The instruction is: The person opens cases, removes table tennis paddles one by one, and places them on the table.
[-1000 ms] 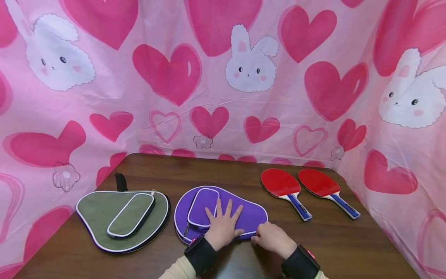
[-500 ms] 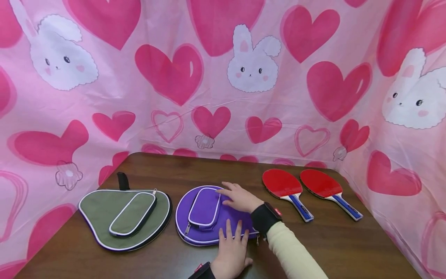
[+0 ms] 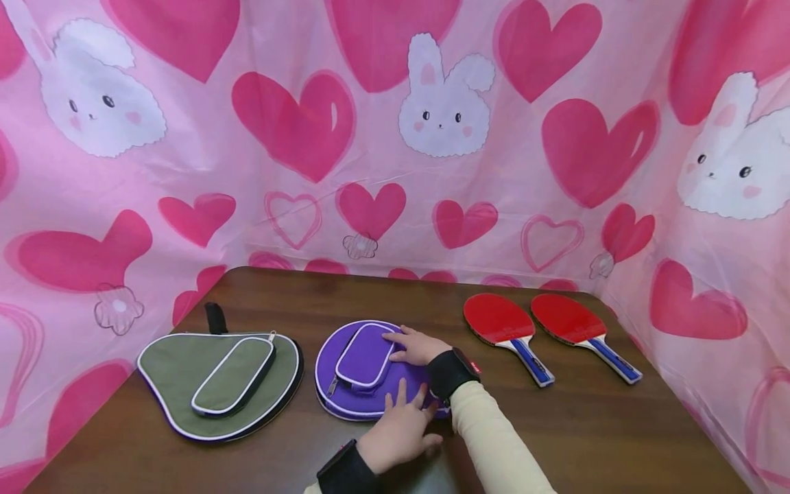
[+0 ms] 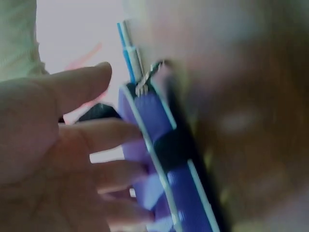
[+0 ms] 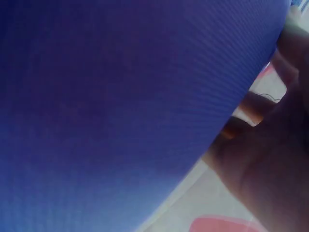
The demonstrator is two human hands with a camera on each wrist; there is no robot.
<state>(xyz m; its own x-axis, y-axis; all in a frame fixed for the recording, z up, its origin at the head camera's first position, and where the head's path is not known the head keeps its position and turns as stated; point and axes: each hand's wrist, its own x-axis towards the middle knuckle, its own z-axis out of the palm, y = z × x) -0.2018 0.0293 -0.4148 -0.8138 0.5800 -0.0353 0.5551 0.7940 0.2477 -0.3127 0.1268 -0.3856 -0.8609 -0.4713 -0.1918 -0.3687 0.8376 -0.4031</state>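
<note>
A purple paddle-shaped case (image 3: 395,374) with white piping and a raised zip pocket (image 3: 365,355) lies flat on the table. My left hand (image 3: 398,431) has its fingers spread over the case's near edge; in the left wrist view the fingertips touch its side, below a metal zip pull (image 4: 144,88). My right hand (image 3: 420,347) reaches across from the right and rests its fingers by the pocket's right side. Purple fabric (image 5: 120,96) fills much of the right wrist view. The right wrist and sleeve hide the case's narrow end.
To the left lies an olive-green paddle case (image 3: 169,374) with a black strap (image 3: 215,318). Two red table tennis bats (image 3: 498,319) (image 3: 566,320) with blue-and-white handles lie at the back right. A pink heart-and-rabbit cloth (image 3: 370,147) hangs behind the brown table (image 3: 617,439).
My right hand has left the case's near right corner and crossed over to the pocket. My left hand has slid off the top to the near edge.
</note>
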